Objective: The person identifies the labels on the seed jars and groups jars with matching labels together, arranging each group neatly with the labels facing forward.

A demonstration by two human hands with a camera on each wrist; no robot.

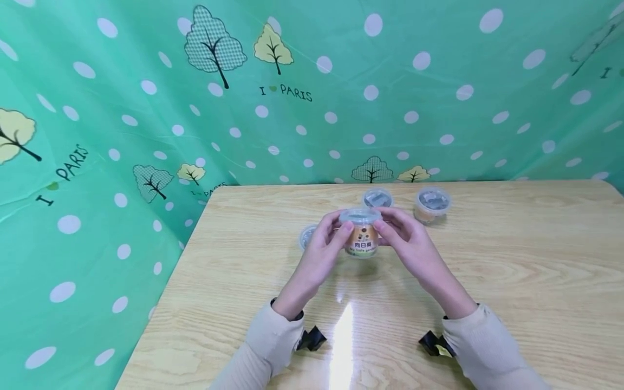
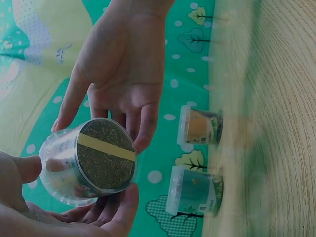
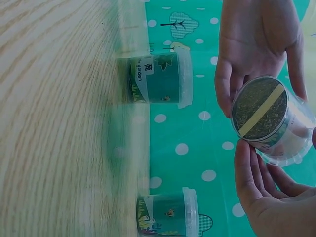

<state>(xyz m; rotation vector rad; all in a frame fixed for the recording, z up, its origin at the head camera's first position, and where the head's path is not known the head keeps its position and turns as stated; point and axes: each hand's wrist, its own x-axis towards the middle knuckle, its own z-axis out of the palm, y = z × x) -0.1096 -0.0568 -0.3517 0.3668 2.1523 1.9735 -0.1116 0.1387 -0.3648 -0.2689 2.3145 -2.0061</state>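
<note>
Both hands on one item. Left hand has fingers and thumb curled round the left side of a clear round plastic cup with a translucent lid and an orange printed label; right hand grips its right side the same way. Thumbs sit up near the lid rim, facing the camera. Cup is just right of frame centre in the head view, label forward, raised off the wood-grain tabletop.

Wrist views catch its underside: dark granular fill with a pale yellow strip across the base.

Three more lidded cups on the tabletop: one partly hidden behind the left hand, one behind the held cup, one to the right of that. Left wrist view, right of centre: orange-label cup above, green-label cup below. Green cloth with white dots fills the upper frame.
</note>
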